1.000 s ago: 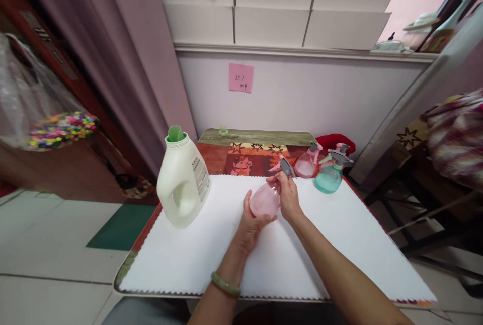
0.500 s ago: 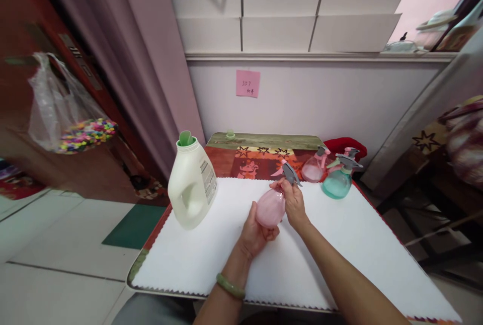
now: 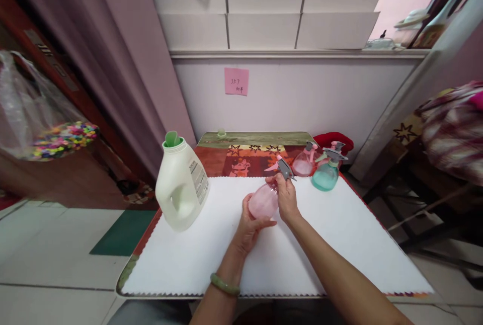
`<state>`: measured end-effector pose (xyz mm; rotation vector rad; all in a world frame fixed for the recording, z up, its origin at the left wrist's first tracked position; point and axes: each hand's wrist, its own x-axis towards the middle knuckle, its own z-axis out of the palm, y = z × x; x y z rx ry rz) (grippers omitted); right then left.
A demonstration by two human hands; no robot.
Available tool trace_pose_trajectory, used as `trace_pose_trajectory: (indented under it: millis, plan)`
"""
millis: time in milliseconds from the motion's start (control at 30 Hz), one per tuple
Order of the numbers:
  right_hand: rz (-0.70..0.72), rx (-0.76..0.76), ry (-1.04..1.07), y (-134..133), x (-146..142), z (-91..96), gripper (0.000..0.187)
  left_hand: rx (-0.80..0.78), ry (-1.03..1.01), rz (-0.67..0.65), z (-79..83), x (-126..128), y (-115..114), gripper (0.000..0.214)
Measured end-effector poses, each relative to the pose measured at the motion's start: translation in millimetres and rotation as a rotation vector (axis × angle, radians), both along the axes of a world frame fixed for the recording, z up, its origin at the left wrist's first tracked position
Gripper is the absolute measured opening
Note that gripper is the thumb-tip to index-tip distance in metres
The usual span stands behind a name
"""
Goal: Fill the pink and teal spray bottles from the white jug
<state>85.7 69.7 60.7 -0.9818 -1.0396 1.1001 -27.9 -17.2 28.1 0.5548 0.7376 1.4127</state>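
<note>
A pink spray bottle [image 3: 263, 202] with a grey and pink trigger head is tilted above the white table cover, held in both hands. My left hand [image 3: 251, 224], a green bangle on its wrist, cups the round body from below. Around the neck, just under the trigger head, the fingers of my right hand [image 3: 286, 195] are closed. To the left stands a large cream jug [image 3: 183, 189] with a handle and a green spout in its open mouth. Behind and to the right are another pink spray bottle [image 3: 303, 164] and a green spray bottle [image 3: 325, 176].
The white cover [image 3: 181, 264] lies over a patterned table. A small green cap [image 3: 221, 133] rests at its far edge. White boxes [image 3: 264, 30] are stacked on a ledge above the wall, where a pink note [image 3: 236, 81] is stuck. A plastic bag [image 3: 49, 118] hangs left.
The camera view has shifted, so the scene sits further left. The fingers of my left hand have straightened somewhat under the bottle; my right hand stays at its neck.
</note>
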Motion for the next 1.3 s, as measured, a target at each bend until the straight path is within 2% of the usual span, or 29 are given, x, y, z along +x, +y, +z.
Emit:
trace_pose_trajectory:
  millis: [67, 167, 267, 400, 533, 667, 733, 800, 867, 900, 967, 1033, 1200, 1300]
  plan:
    - [0.033, 0.026, 0.024, -2, -2, 0.8, 0.046, -0.012, -0.009, -0.049, -5.4, -3, 2, 0.104]
    - [0.072, 0.045, 0.026, -4, -7, 3.5, 0.046, -0.054, -0.134, -0.128, -10.7, -8, 8, 0.086]
    - [0.092, 0.069, -0.004, -5, -8, 7.3, 0.048, -0.115, -0.22, -0.18, -7.3, -10, 12, 0.075]
    - [0.07, 0.052, -0.041, -6, -5, 11.2, 0.048, -0.063, -0.184, -0.114, 1.6, -12, 11, 0.055]
    - [-0.004, -0.026, -0.043, -4, -5, 10.1, 0.046, 0.013, -0.108, 0.014, 1.0, -12, 10, 0.069]
    - [-0.043, -0.02, 0.004, -3, -8, 10.0, 0.044, 0.042, -0.098, 0.052, -2.9, -9, 11, 0.091]
    - [-0.022, 0.045, 0.023, -5, -8, 10.8, 0.044, 0.046, -0.188, -0.011, -2.6, -8, 11, 0.085]
    - [0.013, 0.115, -0.001, -8, -7, 11.3, 0.041, 0.003, -0.243, -0.148, -1.4, -8, 12, 0.085]
    - [0.036, 0.149, -0.058, -11, -4, 11.5, 0.039, -0.067, -0.215, -0.264, -0.6, -9, 12, 0.081]
    - [0.038, 0.154, -0.083, -12, -3, 11.6, 0.038, -0.091, -0.192, -0.274, -0.5, -9, 11, 0.074]
    - [0.024, 0.14, -0.107, -12, -1, 12.6, 0.036, -0.093, -0.155, -0.228, -0.8, -9, 11, 0.059]
    - [0.004, 0.112, -0.107, -12, 0, 14.2, 0.033, -0.043, -0.12, -0.161, -1.2, -8, 10, 0.055]
    - [-0.042, 0.04, -0.101, -11, -1, 19.0, 0.03, 0.04, 0.006, -0.013, -0.7, -2, 7, 0.074]
    - [-0.051, 0.056, -0.083, -14, -1, 22.6, 0.029, 0.054, -0.029, 0.02, 0.3, -1, 6, 0.085]
